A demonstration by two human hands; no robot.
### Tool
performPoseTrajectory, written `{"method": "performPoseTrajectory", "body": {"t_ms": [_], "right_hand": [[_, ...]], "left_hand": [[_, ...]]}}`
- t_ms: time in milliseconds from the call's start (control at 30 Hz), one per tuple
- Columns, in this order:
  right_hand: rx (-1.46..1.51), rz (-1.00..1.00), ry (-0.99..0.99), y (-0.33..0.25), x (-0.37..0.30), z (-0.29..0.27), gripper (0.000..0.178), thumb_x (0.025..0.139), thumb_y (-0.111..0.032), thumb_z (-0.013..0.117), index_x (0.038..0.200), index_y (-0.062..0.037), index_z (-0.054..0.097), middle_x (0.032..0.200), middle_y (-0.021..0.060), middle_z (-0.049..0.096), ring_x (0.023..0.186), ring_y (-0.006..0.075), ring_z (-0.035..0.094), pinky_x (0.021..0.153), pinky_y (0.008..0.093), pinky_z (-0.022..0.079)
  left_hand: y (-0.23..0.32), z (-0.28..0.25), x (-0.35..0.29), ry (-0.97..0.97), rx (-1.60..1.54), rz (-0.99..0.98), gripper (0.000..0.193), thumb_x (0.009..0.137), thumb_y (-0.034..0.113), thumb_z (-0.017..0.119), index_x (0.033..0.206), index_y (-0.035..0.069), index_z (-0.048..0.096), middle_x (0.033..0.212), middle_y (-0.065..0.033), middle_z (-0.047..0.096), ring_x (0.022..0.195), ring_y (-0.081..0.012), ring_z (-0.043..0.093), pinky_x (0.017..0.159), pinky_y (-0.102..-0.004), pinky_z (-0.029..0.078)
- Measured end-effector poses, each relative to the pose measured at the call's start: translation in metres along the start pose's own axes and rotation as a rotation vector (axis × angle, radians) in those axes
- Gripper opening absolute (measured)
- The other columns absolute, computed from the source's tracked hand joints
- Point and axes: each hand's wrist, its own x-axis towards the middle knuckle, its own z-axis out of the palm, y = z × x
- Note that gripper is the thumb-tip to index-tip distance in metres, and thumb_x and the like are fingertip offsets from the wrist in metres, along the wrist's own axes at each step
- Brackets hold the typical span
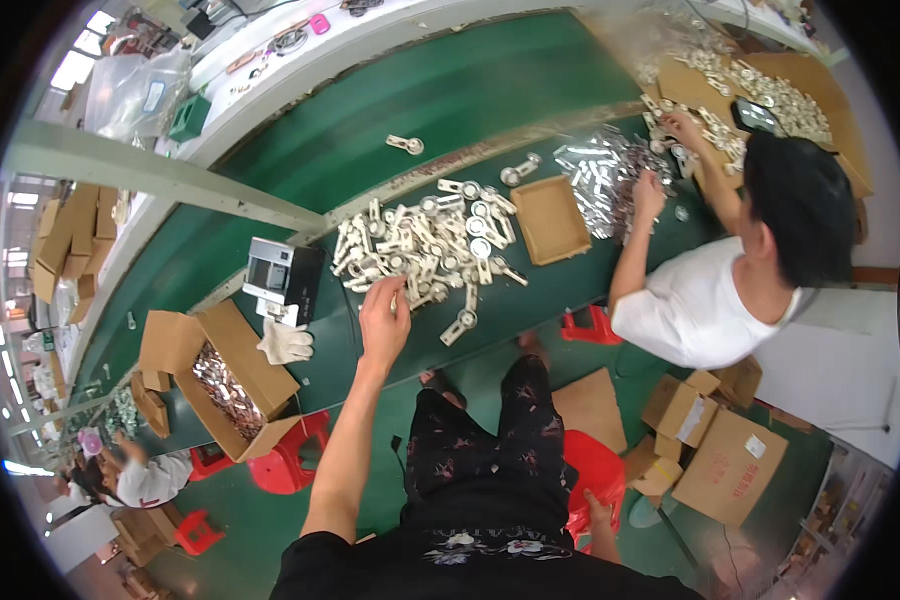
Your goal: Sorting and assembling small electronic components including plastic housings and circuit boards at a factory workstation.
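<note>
My left hand (384, 322) is at the near edge of a heap of small white parts with round silver ends (410, 235) on the green work surface. Its fingers are curled together, and what they hold, if anything, is too small to make out. Low on the right, my right hand (599, 508) is beside my body, its fingers closed on the red plastic stool (592, 470). Several like parts lie loose at the heap's near side, one of them a white part (459, 327). A shallow cardboard tray (552, 220) rests just right of the heap.
Left of the heap are a silver-and-black device (282, 275), a white glove (285, 342) and an open carton (232, 375) of shiny small parts. At right a co-worker (710, 300) handles parts by a clear plastic bag (595, 175). Cartons (730, 465) stand on the floor.
</note>
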Motion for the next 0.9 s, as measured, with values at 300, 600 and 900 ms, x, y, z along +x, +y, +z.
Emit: {"method": "performPoseTrajectory", "body": {"t_ms": [300,600,900], "right_hand": [[-0.753,-0.411,-0.429,-0.191,0.072,0.204,0.082,0.088,-0.042,0.09,0.152,-0.0023,0.056,0.146,0.0242,0.063,0.132,0.0489,0.063,0.101,0.0662,0.056],[-1.238,-0.849,-0.38,-0.387,0.152,0.342,0.053,0.092,-0.035,0.081,0.132,-0.0037,0.065,0.123,0.0216,0.069,0.113,0.0455,0.068,0.094,0.0597,0.058],[-1.477,-1.104,-0.574,-0.379,0.169,0.347,0.028,0.095,-0.028,0.073,0.111,-0.0051,0.074,0.1,0.019,0.075,0.094,0.0422,0.073,0.086,0.0532,0.06]], "left_hand": [[-0.083,0.096,0.26,-0.201,0.44,0.222,0.064,0.088,-0.009,0.071,0.149,0.01,0.067,0.157,-0.0205,0.063,0.141,-0.0439,0.062,0.118,-0.0519,0.053],[-0.152,0.136,0.326,-0.526,0.344,0.09,0.068,0.081,-0.001,0.091,0.144,0.012,0.072,0.132,-0.0161,0.073,0.117,-0.0384,0.073,0.1,-0.0466,0.061],[-0.067,0.125,0.273,-0.227,-0.103,0.061,0.041,0.113,0.019,0.069,0.149,0.001,0.065,0.122,-0.0126,0.077,0.098,-0.02,0.073,0.09,-0.0349,0.059]]}}
